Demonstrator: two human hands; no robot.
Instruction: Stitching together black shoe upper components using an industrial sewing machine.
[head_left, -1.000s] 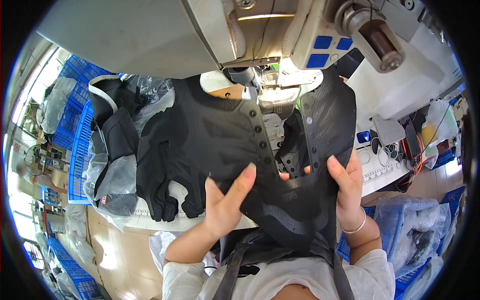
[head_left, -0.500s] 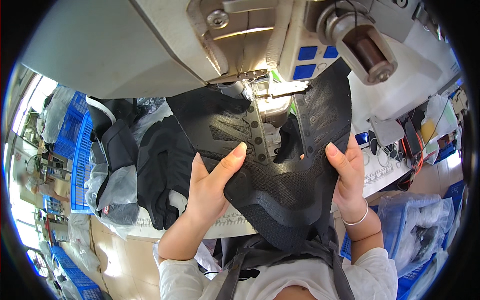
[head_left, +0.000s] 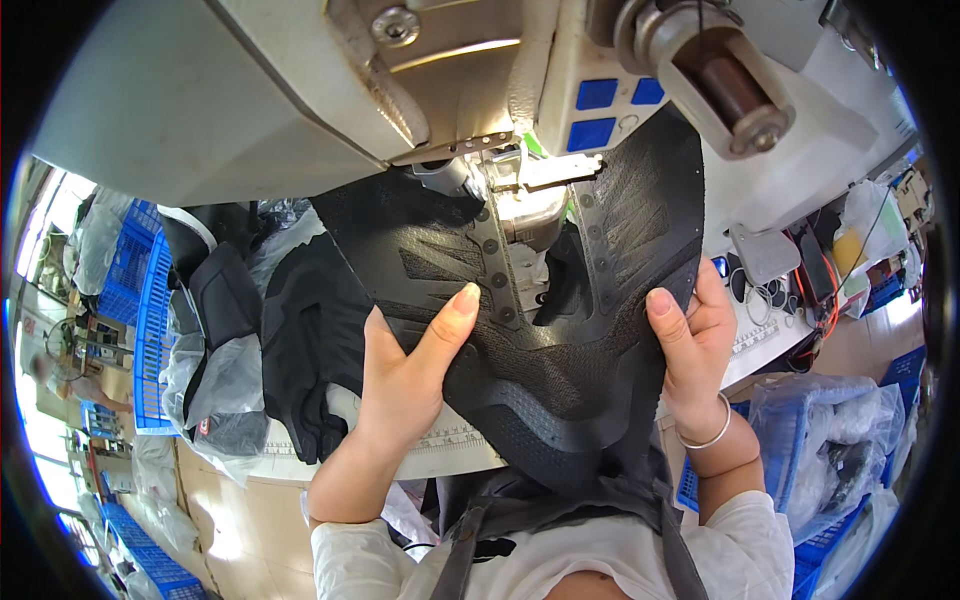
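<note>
A black shoe upper (head_left: pixel 560 370) lies spread flat between my hands, toe part toward me, with rows of eyelet holes along its central opening. My left hand (head_left: pixel 415 365) grips its left side, thumb on top and fingers hidden beneath. On the right edge my right hand (head_left: pixel 692 345) has it the same way, thumb on top. The far part of the upper reaches under the head of a sewing machine (head_left: pixel 200 110), around the lit needle area (head_left: pixel 530 185). Left of my left hand, more black upper pieces (head_left: pixel 315 340) lie stacked on the white table (head_left: pixel 450 445).
A thread spool (head_left: pixel 735 90) sits on the machine at upper right. Blue crates (head_left: pixel 155 330) with plastic bags stand at left, and a bagged blue crate (head_left: pixel 830 450) at lower right. A grey pad (head_left: pixel 765 255) and cables lie on the table's right side.
My view has shifted slightly, so the machine appears a little higher and farther left. Both hands keep their hold on the upper, which has hardly moved.
</note>
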